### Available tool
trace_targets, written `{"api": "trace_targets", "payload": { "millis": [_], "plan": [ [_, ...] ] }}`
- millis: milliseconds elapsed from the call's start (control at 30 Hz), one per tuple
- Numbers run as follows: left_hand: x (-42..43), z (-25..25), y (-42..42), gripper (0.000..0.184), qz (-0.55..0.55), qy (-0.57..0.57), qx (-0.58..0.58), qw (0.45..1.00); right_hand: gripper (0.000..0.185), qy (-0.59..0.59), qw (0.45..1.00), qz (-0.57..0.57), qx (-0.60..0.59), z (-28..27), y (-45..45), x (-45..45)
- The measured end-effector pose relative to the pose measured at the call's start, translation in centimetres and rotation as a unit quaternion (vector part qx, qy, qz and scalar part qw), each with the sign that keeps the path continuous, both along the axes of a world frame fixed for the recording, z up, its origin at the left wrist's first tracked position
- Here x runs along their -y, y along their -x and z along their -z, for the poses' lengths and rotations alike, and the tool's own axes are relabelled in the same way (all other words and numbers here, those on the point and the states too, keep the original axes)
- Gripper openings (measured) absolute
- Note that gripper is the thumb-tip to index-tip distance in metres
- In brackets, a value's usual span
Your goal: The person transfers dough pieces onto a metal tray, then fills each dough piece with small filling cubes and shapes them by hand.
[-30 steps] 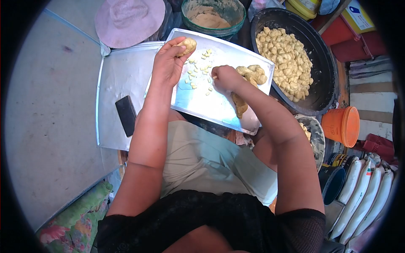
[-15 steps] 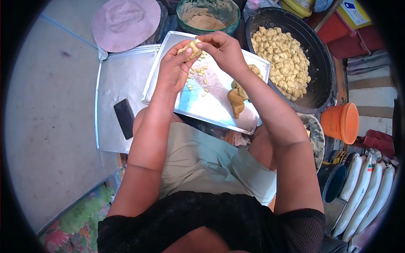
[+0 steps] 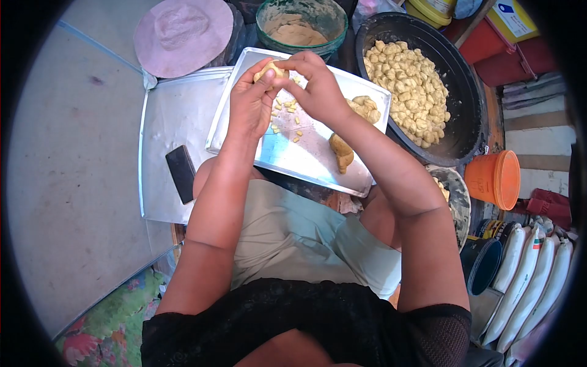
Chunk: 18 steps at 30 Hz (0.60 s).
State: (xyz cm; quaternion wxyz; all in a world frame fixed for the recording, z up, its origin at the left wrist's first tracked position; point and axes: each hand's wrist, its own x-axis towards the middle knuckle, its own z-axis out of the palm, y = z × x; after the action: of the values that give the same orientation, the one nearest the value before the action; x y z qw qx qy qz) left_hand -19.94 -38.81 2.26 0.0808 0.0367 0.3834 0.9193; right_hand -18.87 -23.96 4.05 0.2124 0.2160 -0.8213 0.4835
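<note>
Grasping dough (image 3: 272, 70) in the fingers of our left hand (image 3: 252, 98) and right hand (image 3: 319, 88), we hold it above the far left of the metal tray (image 3: 312, 166).

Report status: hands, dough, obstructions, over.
Left hand gripping dough piece above tray. Right hand touching its side. Yellow bits lie on tray. Nothing visibly blocking.

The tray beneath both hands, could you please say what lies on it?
On the tray lie small yellow pieces and dough-like lumps. Whatever the left hand, right hand and right forearm cover cannot be seen.
</note>
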Motion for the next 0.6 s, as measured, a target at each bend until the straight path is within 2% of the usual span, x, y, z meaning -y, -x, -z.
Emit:
{"api": "trace_targets", "payload": {
  "millis": [67, 167, 233, 267, 367, 400, 500, 533, 567, 600],
  "plan": [
    [0.0, 0.1, 0.0, 0.029, -0.007, 0.007, 0.002, 1.000, 0.026, -0.026, 0.999, -0.022, 0.014, 0.4, 0.0, 0.2],
    [0.1, -0.3, -0.7, 0.052, 0.042, 0.026, -0.038, 0.998, 0.024, -0.063, 0.993, -0.087, 0.044, 1.3, 0.3, -0.2],
    [-0.5, -1.0, -1.3, 0.070, 0.024, 0.084, -0.090, 0.992, 0.024, -0.077, 0.985, -0.142, 0.063, 1.4, 0.4, -0.4],
    [-0.6, -1.3, -1.5, 0.080, 0.015, 0.113, -0.116, 0.987, 0.019, -0.101, 0.985, -0.130, 0.052, 1.5, 0.1, -0.5],
    [-0.9, -0.2, -0.3, 0.094, -0.033, 0.131, -0.150, 0.979, 0.017, 0.044, 0.956, -0.246, 0.153, -0.1, -0.7, -0.7],
    [-0.9, -0.2, -0.1, 0.090, -0.059, 0.195, -0.187, 0.961, 0.026, 0.121, 0.936, -0.266, 0.195, -0.1, -0.6, -0.5],
    [-0.4, -0.2, -0.1, 0.087, 0.016, 0.220, -0.206, 0.953, 0.038, 0.103, 0.949, -0.226, 0.195, -1.9, -0.7, -2.2],
    [-0.5, -0.4, -0.3, 0.078, -0.011, 0.270, -0.183, 0.945, 0.035, 0.081, 0.968, -0.172, 0.165, -2.6, -0.6, -3.2],
    [-0.4, -0.8, -0.2, 0.075, -0.013, 0.294, -0.181, 0.938, 0.025, -0.010, 0.998, -0.052, -0.023, -1.9, 0.7, -4.7],
    [0.1, -1.1, -0.2, 0.073, -0.015, 0.318, -0.178, 0.931, 0.019, -0.050, 0.997, 0.049, 0.025, -2.2, 1.4, -6.7]
  ]
}}
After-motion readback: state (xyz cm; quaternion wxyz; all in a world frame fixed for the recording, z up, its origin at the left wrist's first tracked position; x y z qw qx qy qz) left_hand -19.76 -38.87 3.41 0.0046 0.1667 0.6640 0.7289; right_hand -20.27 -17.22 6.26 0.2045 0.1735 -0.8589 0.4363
